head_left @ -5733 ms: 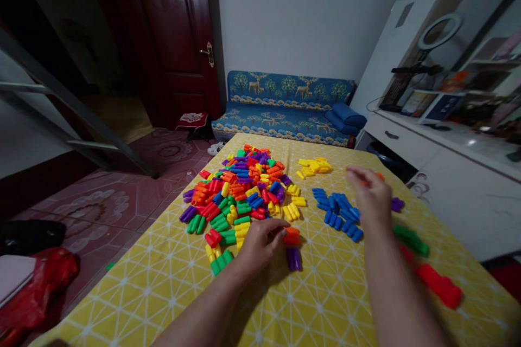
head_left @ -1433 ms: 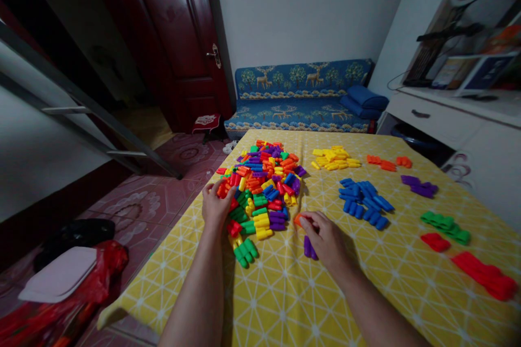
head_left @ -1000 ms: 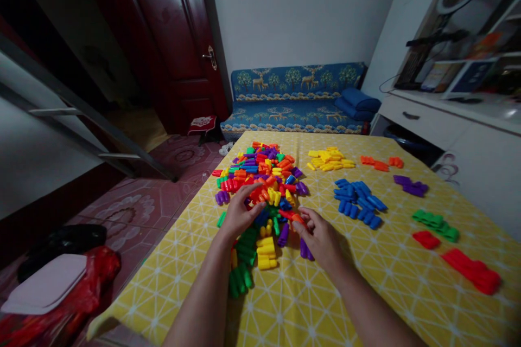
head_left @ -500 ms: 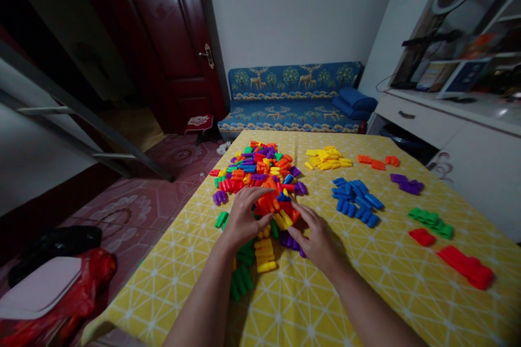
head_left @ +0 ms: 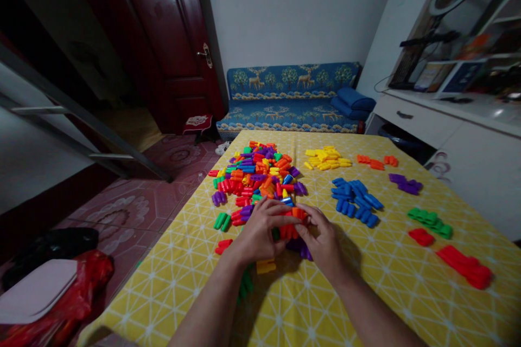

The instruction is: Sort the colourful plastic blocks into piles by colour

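Close together over the near end of the mixed pile of plastic building blocks [head_left: 256, 173] are my left hand [head_left: 260, 227] and my right hand [head_left: 323, 238]. Between them are orange-red building blocks [head_left: 290, 229]. The fingers of my left hand curve over these from the left. My right thumb and fingers close on their right side. Purple blocks [head_left: 300, 249] show just below. A yellow block [head_left: 266, 266] and green blocks [head_left: 245, 284] lie under my left wrist, partly hidden. Small green blocks [head_left: 222, 222] and a red block [head_left: 223, 246] rest to the left.
Blocks lie grouped by colour on the right: yellow [head_left: 325, 157], blue [head_left: 354, 200], orange [head_left: 370, 162], purple [head_left: 406, 184], green [head_left: 430, 222] and red [head_left: 464, 267]. A patterned yellow tablecloth [head_left: 280, 309] covers the table. A blue sofa [head_left: 280, 108] stands beyond.
My left hand has come down and right over the blocks, and my right hand has closed in. The yellow piece between my hands is out of sight; orange-red ones show there now.
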